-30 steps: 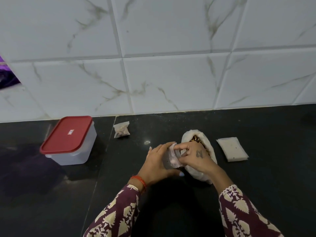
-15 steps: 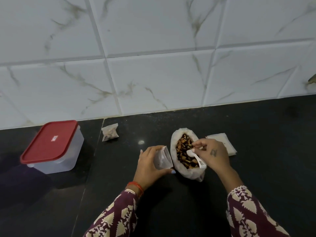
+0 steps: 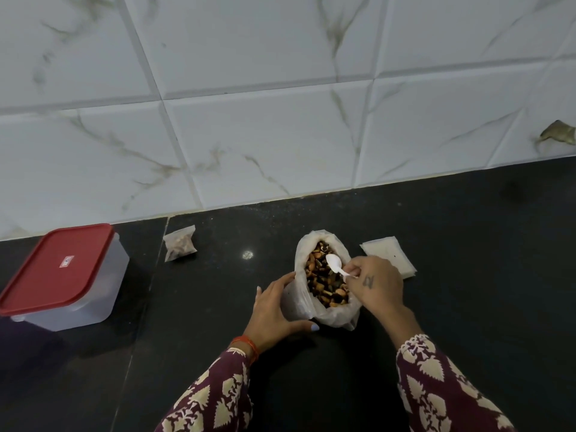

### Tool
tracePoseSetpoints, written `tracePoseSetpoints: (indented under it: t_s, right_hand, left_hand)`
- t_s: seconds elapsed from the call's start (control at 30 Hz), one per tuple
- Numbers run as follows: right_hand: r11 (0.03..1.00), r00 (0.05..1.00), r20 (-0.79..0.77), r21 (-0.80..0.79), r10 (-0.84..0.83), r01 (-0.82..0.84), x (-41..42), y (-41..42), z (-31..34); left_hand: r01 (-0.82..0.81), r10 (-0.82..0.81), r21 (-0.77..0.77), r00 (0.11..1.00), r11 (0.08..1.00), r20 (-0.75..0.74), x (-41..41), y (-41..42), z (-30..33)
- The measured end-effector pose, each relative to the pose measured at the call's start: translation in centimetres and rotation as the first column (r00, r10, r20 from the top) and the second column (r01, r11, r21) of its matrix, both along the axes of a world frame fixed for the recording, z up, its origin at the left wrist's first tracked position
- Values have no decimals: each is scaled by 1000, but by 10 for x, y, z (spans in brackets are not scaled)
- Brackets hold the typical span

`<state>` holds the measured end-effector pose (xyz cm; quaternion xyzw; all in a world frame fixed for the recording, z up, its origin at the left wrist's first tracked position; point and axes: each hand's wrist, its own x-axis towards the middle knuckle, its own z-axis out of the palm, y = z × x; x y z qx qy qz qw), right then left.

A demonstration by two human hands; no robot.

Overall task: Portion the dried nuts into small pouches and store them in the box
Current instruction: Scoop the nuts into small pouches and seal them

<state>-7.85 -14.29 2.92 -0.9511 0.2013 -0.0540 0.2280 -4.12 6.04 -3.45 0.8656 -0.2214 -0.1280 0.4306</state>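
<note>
An open white plastic bag [image 3: 338, 314] full of mixed dried nuts [image 3: 324, 283] stands on the black counter. My right hand [image 3: 375, 283] pinches the handle of a small white plastic spoon [image 3: 334, 262], whose bowl lies over the nuts near the bag's far end. My left hand [image 3: 274, 310] holds a small clear pouch [image 3: 296, 302] pressed against the bag's left side. A filled pouch [image 3: 180, 243] lies at the back left. The clear box with its red lid [image 3: 57, 269] on stands far left.
A flat stack of empty pouches [image 3: 389, 252] lies right of the bag, partly behind my right hand. The white marble-tiled wall [image 3: 280, 135] closes off the back of the black counter [image 3: 467, 275].
My right hand has taken the spoon and moved its bowl toward the far end of the nuts. My left hand has brought the small pouch up against the bag.
</note>
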Motion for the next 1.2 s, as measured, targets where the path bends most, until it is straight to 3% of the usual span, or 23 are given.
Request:
tracePoseSetpoints:
  t_s: [0.13,0.23,0.47,0.63,0.73,1.0,1.1,1.2]
  right_hand:
    - [982,992,96,-177,87,-69,22,1,-3]
    - [947,981,7,-264,195,-186,33,6,-9]
    - [946,970,-115,-221,216,-237,27,1,-4]
    - [980,993,55,-179,101,-90,20,-14,-2]
    - [967,986,24,-200,167,-159,24,-4,-9]
    - [906,944,-72,-267,321,-328,21,3,-16]
    - [912,951,-87,-268,298,-310,12,-8,-8]
    - [953,980,12,-237,198,-190,8,-16,-3]
  left_hand:
    - [-9,9,10,1000,1000,-2,0,0,-1]
    - [-23,23,-39,1000,999,6,-2,0,0]
    - [-52,65,-145,995,988,81,0,-4,-7]
    - [-127,155,-271,984,954,87,-2,-10,-14]
    - [-147,188,-307,976,940,109,-5,-11,-19]
    - [-152,203,-282,966,947,160,-3,-10,-30]
    - [-139,188,-246,964,959,190,-4,-10,-30]
    - [-130,180,-225,959,966,217,-5,-9,-27]
